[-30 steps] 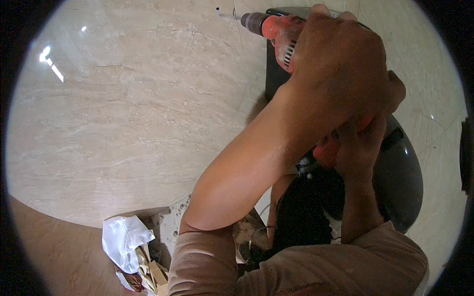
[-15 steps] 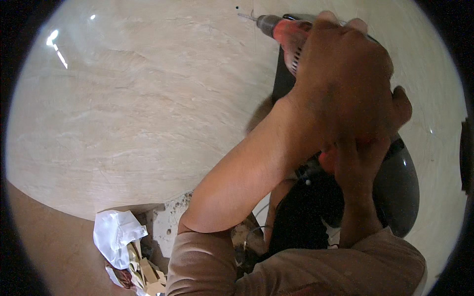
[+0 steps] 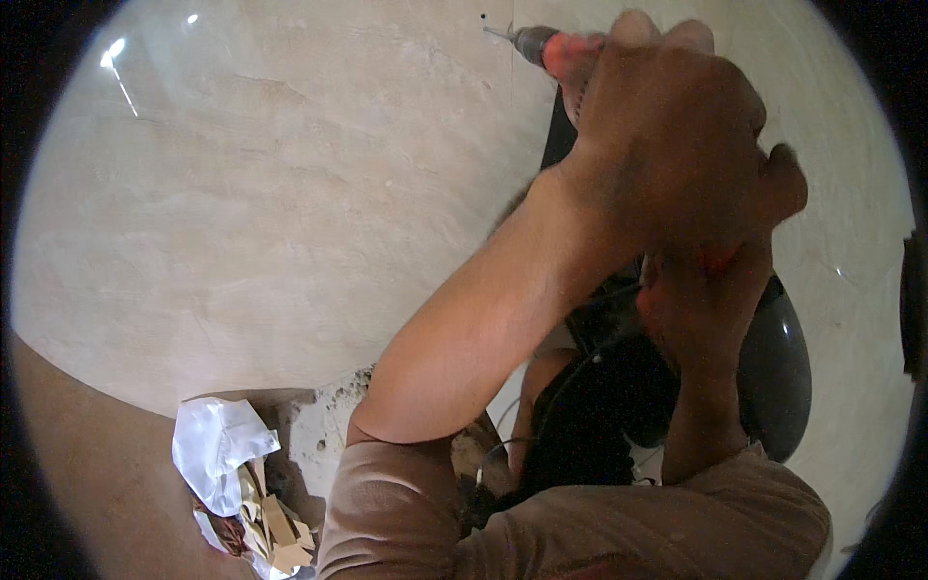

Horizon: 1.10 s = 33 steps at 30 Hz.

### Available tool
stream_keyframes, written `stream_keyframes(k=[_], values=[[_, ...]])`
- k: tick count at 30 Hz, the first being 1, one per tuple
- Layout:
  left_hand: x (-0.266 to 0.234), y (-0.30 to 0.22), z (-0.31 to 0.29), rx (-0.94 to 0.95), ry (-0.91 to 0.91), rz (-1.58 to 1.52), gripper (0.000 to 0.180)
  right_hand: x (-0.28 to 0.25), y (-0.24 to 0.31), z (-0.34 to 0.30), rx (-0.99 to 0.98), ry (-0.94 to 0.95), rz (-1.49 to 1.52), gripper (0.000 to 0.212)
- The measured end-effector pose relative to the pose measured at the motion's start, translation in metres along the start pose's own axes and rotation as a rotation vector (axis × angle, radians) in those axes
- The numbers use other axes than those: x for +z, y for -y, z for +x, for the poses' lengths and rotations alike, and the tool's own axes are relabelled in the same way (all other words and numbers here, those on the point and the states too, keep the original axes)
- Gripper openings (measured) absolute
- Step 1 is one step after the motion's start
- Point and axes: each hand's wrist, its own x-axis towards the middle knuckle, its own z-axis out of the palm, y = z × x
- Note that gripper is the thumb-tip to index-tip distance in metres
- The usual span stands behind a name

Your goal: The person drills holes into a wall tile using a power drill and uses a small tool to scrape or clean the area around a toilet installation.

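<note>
Red drill (image 3: 572,60) was at the top of the frame, right of center, nose pointing left and slightly up. Chuck (image 3: 533,43) was dark; thin bit (image 3: 498,33) stuck out of it. Bit tip sat near a small dark round spot (image 3: 483,16) on the beige tile (image 3: 271,213), just below it and apart in the picture. Couldn't tell if the spot was a hole or a mark, or how far off the tile the tip stood.

Left hand (image 3: 677,145), upper right of frame, was wrapped over the drill body, fingertips curled over the far side, hiding most of it. Right hand (image 3: 720,304) was just below the left, closed around the lower red part of the drill; exact finger placement on it was hidden. Left forearm (image 3: 483,309) ran diagonally up across the middle.

Glossy black piece (image 3: 781,377) was behind the hands and drill, its rounded end showing at right. Couldn't tell what it was. Lower left: white bag (image 3: 217,449), crumpled, with cardboard scraps (image 3: 282,530) just beside its lower end. Speckled pale patch (image 3: 324,425) lay right of the bag; brown surface (image 3: 87,435) filled the corner.
</note>
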Motion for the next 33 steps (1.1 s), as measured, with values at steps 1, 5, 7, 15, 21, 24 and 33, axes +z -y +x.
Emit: stream_keyframes(k=[1,5,7,15,21,24,33], values=[[0.000,0.001,-0.001,-0.009,-0.005,0.014,0.038,0.001,0.003,0.003,0.003,0.017,-0.002,0.052],[0.003,0.005,-0.008,-0.026,-0.019,0.054,0.039,0.010,0.006,0.007,-0.029,0.004,-0.002,0.043],[0.002,0.003,-0.013,-0.052,-0.034,0.009,0.038,0.012,0.001,0.004,-0.048,-0.035,-0.030,0.038],[0.004,0.005,-0.010,-0.123,0.019,-0.069,0.035,0.005,-0.001,0.003,-0.127,0.030,-0.122,0.028],[0.003,0.002,-0.011,-0.073,-0.036,-0.036,0.035,0.001,-0.010,0.003,-0.260,-0.087,-0.325,0.024],[0.000,0.006,-0.011,-0.104,0.038,-0.097,0.036,0.000,-0.002,0.002,-0.003,0.074,-0.146,0.071],[0.001,0.001,-0.017,-0.044,-0.039,-0.010,0.038,0.004,-0.011,0.001,-0.229,-0.012,-0.276,0.038]])
